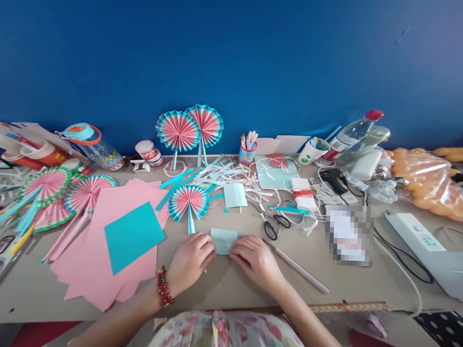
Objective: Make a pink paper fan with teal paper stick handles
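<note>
A small pale green sheet of paper (224, 241) lies between my two hands near the table's front edge. My left hand (192, 259) is closed on its left end, fingers bent, with a red bead bracelet on the wrist. At the right end, my right hand (257, 259) presses the paper with fingers together. Just beyond stands a small pleated pink and teal paper fan (189, 205), and a pale blue paper square (235, 195) lies to its right. Scissors (277, 224) with black handles and a pinkish stick-like tool (298, 268) rest by my right hand.
Pink sheets (76, 259) under a teal sheet (134, 238) spread at left, beside more fans (44, 187). Two upright fans (179, 131) lean on the blue wall. Paper strips, a glue gun (335, 183), a bottle (348, 139) and a power strip (422, 236) stand behind and right.
</note>
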`<state>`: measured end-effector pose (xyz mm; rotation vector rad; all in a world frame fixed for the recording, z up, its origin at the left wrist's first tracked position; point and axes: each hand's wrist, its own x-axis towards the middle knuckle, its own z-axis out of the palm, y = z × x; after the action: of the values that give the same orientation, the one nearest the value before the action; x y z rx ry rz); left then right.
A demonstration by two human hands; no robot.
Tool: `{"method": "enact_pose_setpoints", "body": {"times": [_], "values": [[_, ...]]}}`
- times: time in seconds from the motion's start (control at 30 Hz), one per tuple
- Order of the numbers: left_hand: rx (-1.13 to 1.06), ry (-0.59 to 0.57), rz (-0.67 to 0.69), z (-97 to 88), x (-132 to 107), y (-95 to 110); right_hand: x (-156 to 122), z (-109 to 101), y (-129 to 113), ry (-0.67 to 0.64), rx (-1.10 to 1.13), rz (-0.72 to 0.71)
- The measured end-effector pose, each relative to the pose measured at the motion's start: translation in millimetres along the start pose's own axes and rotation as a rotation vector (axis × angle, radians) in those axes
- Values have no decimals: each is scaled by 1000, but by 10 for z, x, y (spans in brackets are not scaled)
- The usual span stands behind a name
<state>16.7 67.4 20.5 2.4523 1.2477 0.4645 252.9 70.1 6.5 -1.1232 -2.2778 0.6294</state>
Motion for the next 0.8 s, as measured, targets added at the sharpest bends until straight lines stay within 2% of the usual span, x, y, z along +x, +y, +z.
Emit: {"method": "enact_pose_setpoints", "body": {"times": [0.17, 0.27, 0.4, 0.5, 0.57, 0.63, 0.7, 0.8], "values": [[-69, 49, -117, 111, 55, -71, 34, 41, -75, 44, -39, 117], [-29, 58, -141, 135, 79, -67, 68, 93, -106, 75, -117, 196], [28, 133, -138, 132, 36, -4, 103, 140, -139, 86, -215, 244], [94, 136, -8, 117, -48, 80, 106, 151, -144, 75, -238, 233], [96, 75, 144, 124, -109, 122, 101, 152, -140, 67, -233, 231], [91, -3, 235, 149, -160, 134, 97, 151, -137, 66, -224, 245], [119, -67, 251, 184, -199, 119, 94, 150, -137, 63, -211, 262], [172, -96, 261, 227, -232, 88, 93, 153, -143, 68, -197, 270]]}}
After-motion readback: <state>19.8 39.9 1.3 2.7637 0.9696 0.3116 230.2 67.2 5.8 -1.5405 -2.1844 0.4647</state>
